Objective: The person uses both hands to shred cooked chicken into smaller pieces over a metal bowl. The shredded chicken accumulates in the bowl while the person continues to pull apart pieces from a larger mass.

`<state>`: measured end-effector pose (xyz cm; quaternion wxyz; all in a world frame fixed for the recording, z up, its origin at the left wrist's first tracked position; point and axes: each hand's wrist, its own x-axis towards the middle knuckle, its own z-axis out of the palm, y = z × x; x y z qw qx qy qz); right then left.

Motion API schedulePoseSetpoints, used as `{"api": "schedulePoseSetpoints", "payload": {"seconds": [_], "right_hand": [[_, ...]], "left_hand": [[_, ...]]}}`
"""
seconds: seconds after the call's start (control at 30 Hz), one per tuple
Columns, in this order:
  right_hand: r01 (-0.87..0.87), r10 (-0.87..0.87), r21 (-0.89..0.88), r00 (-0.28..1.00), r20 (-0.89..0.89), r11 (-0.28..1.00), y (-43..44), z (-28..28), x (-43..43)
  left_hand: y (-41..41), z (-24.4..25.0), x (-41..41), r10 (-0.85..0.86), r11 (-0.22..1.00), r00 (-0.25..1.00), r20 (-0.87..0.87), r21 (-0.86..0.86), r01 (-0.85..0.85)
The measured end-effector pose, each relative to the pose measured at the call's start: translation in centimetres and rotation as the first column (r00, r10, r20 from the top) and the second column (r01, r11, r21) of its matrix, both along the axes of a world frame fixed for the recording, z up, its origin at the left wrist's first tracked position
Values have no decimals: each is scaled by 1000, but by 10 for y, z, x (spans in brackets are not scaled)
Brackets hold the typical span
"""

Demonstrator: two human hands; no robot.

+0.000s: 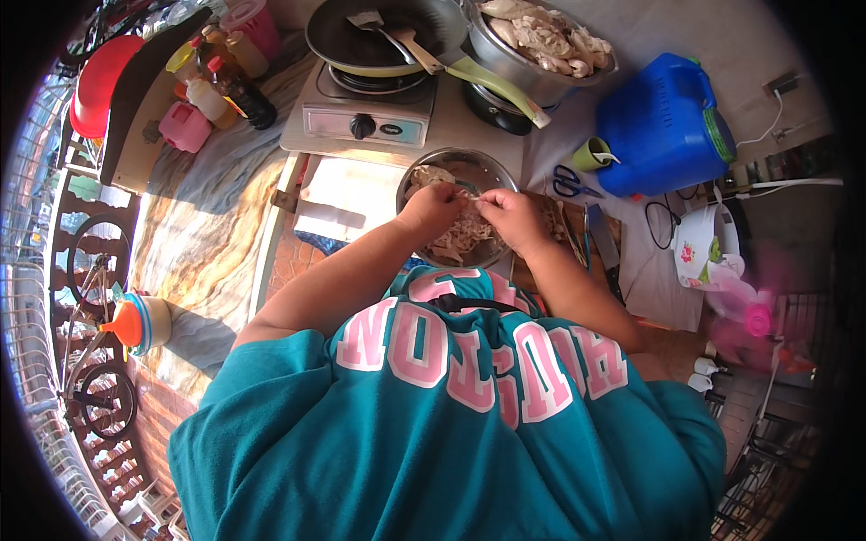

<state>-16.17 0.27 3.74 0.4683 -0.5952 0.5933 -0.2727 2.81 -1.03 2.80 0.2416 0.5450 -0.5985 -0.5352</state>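
A stainless steel bowl (499,173) sits before me, close to my body. My left hand (435,211) is over its left part and my right hand (512,216) over its right part. Their fingertips nearly meet above the bowl, pinching a small pale strand of chicken meat (473,199). Shredded chicken (463,241) lies in the lower part of the bowl, below the hands. Against the far left wall rests a larger chicken piece (431,176). My fingers hide part of the bowl's contents.
Beyond the bowl, a frying pan (331,34) with two turners sits on a gas stove (399,125). A pot (517,71) of chicken pieces stands beside it. To the right are scissors (568,182), a blue jerrycan (649,122), a wooden board (522,272) and a knife (601,233).
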Motion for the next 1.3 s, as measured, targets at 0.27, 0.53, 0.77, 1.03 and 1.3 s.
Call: {"api": "schedulePoseSetpoints", "payload": {"seconds": [0.27, 0.53, 0.77, 1.03, 1.3], "right_hand": [[-69, 55, -105, 990, -134, 992, 0, 5, 1], [58, -51, -46, 988, 148, 997, -10, 0, 0], [-86, 62, -121, 979, -192, 989, -7, 5, 0], [-145, 48, -212, 912, -408, 966, -7, 10, 15], [-154, 108, -140, 951, -288, 978, -12, 13, 9]], "left_hand": [[-4, -14, 6, 177, 935, 909, -378, 354, -35], [-9, -2, 10, 97, 985, 990, -104, 151, -81], [-4, -12, 7, 236, 914, 858, -456, 404, -37], [-1, -1, 3, 78, 970, 961, -265, 242, -13], [-2, -12, 7, 197, 955, 861, -469, 291, -59]]}}
